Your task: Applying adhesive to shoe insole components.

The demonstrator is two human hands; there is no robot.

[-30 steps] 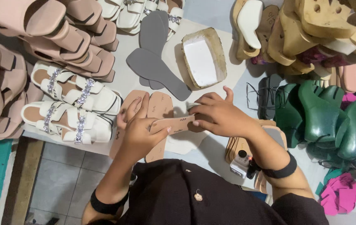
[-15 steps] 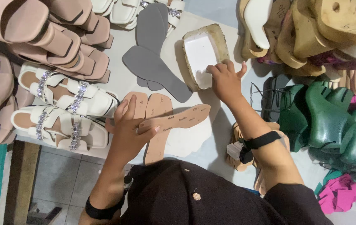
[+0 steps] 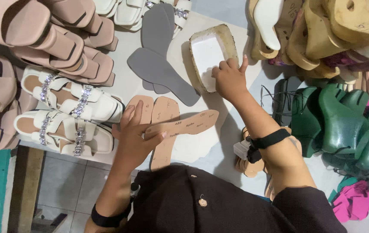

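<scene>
One tan insole point(image 3: 180, 128) now rests in my left hand point(image 3: 135, 140) alone, pinched flat above the desk point(image 3: 124, 86), since my right hand point(image 3: 229, 80) has let go and reached into the white glue tray point(image 3: 225, 36), fingers curled, dipping.

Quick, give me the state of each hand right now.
Left hand: closed on a tan insole, held flat above the table.
Right hand: holds nothing that shows; fingers dipped into the white tray.
</scene>
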